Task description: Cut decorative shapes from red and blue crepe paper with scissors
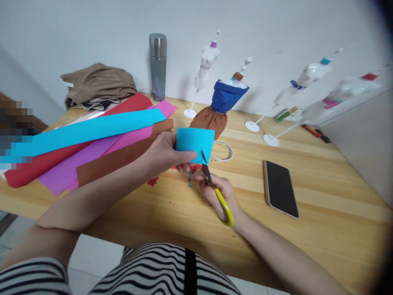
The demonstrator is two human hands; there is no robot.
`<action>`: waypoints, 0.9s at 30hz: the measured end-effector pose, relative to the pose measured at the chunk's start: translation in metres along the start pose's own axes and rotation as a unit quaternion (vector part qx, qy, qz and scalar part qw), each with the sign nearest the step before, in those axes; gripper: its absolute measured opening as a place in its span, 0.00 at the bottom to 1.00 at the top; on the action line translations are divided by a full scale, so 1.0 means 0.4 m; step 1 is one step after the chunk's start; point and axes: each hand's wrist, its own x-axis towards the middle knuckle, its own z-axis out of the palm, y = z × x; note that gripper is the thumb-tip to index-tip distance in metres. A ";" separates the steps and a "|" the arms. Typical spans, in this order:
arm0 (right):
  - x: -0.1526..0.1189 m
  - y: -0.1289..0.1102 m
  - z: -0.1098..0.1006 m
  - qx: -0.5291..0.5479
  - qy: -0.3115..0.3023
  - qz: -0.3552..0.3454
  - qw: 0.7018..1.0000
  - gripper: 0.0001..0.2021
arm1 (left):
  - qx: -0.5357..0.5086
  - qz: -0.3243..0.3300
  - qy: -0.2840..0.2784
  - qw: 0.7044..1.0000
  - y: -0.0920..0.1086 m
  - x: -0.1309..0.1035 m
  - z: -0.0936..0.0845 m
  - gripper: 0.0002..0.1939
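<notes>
"What is the person wearing?"

"A striped top [147, 272], black on off-white, the bands rippling crosswise over the torso."

"And the left sleeve [33, 278]?"

"Short, with matching stripes. The forearms [101, 196], left hand [168, 151] and right hand [226, 191] are bare."

"What's on the front?"

"A flat, straight-edged black strap [190, 272], running vertically."

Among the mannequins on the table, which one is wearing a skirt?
The second mannequin from the left, with blue top and brown skirt; the others wear only small bands.
</notes>
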 end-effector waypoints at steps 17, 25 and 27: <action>-0.008 0.000 0.008 0.016 -0.001 0.008 1.000 0.29 | -0.022 -0.018 -0.009 1.000 0.000 -0.005 0.019 0.08; -0.012 0.001 0.009 0.033 -0.022 0.008 0.999 0.30 | -0.022 -0.031 0.028 0.999 0.008 -0.017 0.036 0.06; -0.011 -0.002 0.008 0.029 -0.023 0.012 0.999 0.31 | -0.002 -0.031 0.035 0.999 0.007 -0.017 0.037 0.07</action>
